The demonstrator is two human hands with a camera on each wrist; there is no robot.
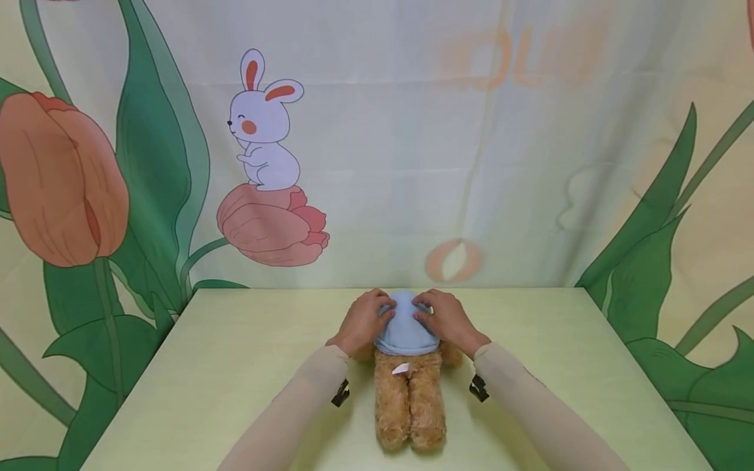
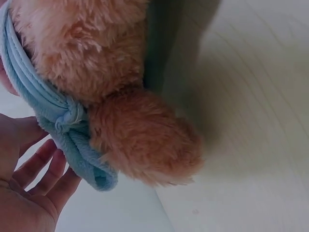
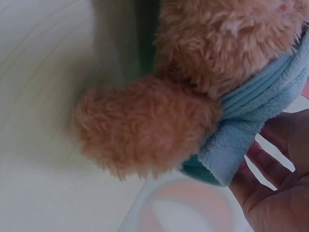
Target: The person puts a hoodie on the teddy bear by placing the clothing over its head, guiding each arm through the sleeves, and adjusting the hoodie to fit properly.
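Observation:
A brown plush toy (image 1: 409,399) lies on the table with its legs toward me and a small white tag (image 1: 401,369) at its lower body. Light blue clothing (image 1: 406,327) covers its upper part; its head is not visible. On the left side of the cloth my left hand (image 1: 365,322) pinches the fabric between thumb and fingers. My right hand (image 1: 452,319) pinches the opposite side likewise. Both wrist views show the furry arms, one arm (image 2: 145,137) at the left and the other arm (image 3: 145,125) at the right, outside the cloth's folded edge.
The pale yellow-green table (image 1: 235,366) reaches back to a hanging printed cloth (image 1: 377,163) with tulips and a rabbit. Dark clips (image 1: 340,394) show at my sleeve cuffs.

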